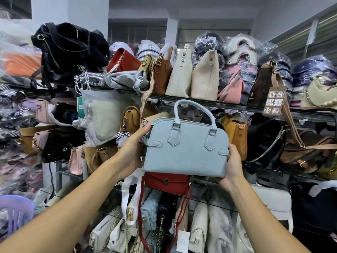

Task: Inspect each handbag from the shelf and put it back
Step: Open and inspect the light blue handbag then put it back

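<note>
A light blue handbag (184, 150) with a curved top handle is held upright in front of the middle shelf. My left hand (132, 148) grips its left side, thumb near the top corner. My right hand (232, 165) holds its lower right corner from the side and underneath. The glass shelves (200, 102) behind are packed with handbags: cream ones (193, 77) on the upper shelf, tan ones (236, 136) on the middle shelf, a red crossbody bag (166, 182) just below the blue one.
A black backpack (67, 50) sits at the upper left. Plastic-wrapped bags (242, 57) line the back of the top shelf. A brown bag with a hanging tag (274, 101) is at the right. A purple plastic stool (15, 212) stands at the lower left.
</note>
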Motion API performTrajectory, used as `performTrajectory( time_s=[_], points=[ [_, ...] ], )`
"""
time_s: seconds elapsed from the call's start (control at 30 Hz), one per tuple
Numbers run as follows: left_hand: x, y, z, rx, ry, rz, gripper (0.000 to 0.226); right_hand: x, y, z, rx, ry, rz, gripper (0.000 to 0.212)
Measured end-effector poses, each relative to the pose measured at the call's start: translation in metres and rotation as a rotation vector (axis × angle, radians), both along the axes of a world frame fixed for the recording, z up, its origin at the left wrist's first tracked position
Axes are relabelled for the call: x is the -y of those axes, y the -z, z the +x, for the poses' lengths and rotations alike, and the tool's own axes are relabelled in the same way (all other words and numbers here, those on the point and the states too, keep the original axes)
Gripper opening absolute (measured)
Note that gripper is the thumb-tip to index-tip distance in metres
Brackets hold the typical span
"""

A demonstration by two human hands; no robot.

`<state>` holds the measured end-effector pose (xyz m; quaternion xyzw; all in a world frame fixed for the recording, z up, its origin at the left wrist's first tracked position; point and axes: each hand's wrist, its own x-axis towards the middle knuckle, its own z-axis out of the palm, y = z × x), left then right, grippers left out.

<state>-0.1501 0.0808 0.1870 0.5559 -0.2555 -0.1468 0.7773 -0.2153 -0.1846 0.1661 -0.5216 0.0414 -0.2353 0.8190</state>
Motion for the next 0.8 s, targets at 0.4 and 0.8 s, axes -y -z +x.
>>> performTrajectory(
  time_s=[0.4, 0.8],
  points=[
    [0.0, 0.006, 0.008, -0.075, -0.087, -0.111, 0.048, -0.014, -0.006, -0.009, 0.017, 0.057, -0.054, 0.031],
    [-0.014, 0.017, 0.041, -0.24, -0.154, -0.197, 0.048, -0.053, -0.011, -0.024, 0.075, 0.075, -0.239, 0.069]
  ],
)
